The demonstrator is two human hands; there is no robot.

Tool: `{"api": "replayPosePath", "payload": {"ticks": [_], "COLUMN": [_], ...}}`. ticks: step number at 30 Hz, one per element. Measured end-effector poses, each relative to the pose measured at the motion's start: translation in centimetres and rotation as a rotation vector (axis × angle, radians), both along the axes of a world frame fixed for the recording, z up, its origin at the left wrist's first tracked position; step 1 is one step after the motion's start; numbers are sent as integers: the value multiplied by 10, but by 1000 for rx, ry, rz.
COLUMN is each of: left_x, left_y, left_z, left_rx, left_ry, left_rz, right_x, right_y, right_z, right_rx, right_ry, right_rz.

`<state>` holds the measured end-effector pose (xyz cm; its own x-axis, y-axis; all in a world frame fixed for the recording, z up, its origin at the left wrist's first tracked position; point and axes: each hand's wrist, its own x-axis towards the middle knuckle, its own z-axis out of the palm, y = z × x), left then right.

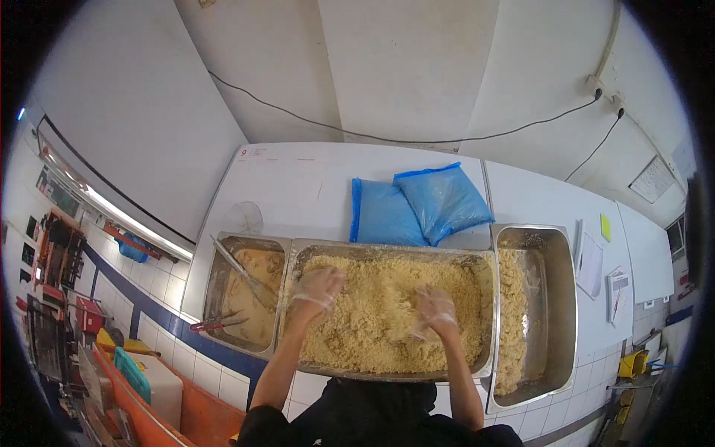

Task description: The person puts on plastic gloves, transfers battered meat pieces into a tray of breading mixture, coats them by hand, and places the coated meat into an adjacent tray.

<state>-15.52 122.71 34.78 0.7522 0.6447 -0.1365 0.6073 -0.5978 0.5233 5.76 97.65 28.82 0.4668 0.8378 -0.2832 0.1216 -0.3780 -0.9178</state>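
The left hand [316,289] and right hand [436,307] are apart within the middle tray [468,261], at its crumbs [357,339]; whether either grips any, I cannot tell. Crumb-filled room separates them; bags [445,201] crowd the far rim.

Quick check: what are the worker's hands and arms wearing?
The left hand and right hand each appear to wear a thin, see-through glove. The forearms are bare below black sleeves. I see no watch.
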Motion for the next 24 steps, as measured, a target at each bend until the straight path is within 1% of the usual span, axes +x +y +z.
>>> {"api": "replayPosePath", "payload": {"ticks": [1,2,3,4,5,6,7,8,9,10,11,12,14,15,16,17,18,19,20,21,22,23,24], "left_x": [9,13,15,14,12,20,23,20,16,22,31,30,13,15,19,24,30,36,32,32,34,34,38], "left_y": [-13,-22,-24,-31,-37,-30,-25,-32,-38,-51,-55,-54,-66,-67,-70,-72,-69,-63,-67,-69,-68,-73,-72], "left_z": [-7,-11,-4,10,16,13,5,-3,-10,-18,-19,-18,-19,-27,-36,-43,-43,-42,-42,-40,-38,-40,-45], "left_rx": [-74,-146,-138,-77,-25,-23,-149,-228,-307,-198,-76,-78,-72,-88,24,141,130,91,43,40,90,120,98], "left_ry": [-34,-69,-80,-37,15,10,-53,-67,-82,-46,-21,-17,-190,-172,-197,-225,-212,-271,-320,-309,-335,-352,-334], "left_rz": [-12,-26,-34,-105,-177,-185,-150,-128,-104,-116,-134,-138,-204,-202,-189,-176,-176,-157,-133,-136,-100,-61,-72], "right_x": [-7,-25,-43,-54,-62,-66,-71,-73,-69,-68,-67,-68,-73,-73,-76,-76,-74,-73,-79,-76,-70,-70,-71], "right_y": [8,12,21,29,31,35,36,40,50,53,51,50,44,44,42,43,46,47,43,46,53,55,60], "right_z": [3,7,17,28,41,56,62,59,54,50,50,50,50,50,47,33,16,1,3,4,4,3,3], "right_rx": [-256,-260,-253,-249,-254,-225,-203,-224,-241,-252,-258,-224,-213,-153,-99,-114,-113,-107,-120,-142,-165,-189,-171], "right_ry": [-485,-484,-587,-688,-687,-713,-724,-707,-728,-754,-751,-702,-626,-679,-724,-703,-823,-946,-924,-842,-762,-743,-726], "right_rz": [179,176,179,182,174,-46,-256,-248,-171,-92,-90,-78,-52,-32,-13,-6,-9,-11,0,-7,-28,-36,-80]}}
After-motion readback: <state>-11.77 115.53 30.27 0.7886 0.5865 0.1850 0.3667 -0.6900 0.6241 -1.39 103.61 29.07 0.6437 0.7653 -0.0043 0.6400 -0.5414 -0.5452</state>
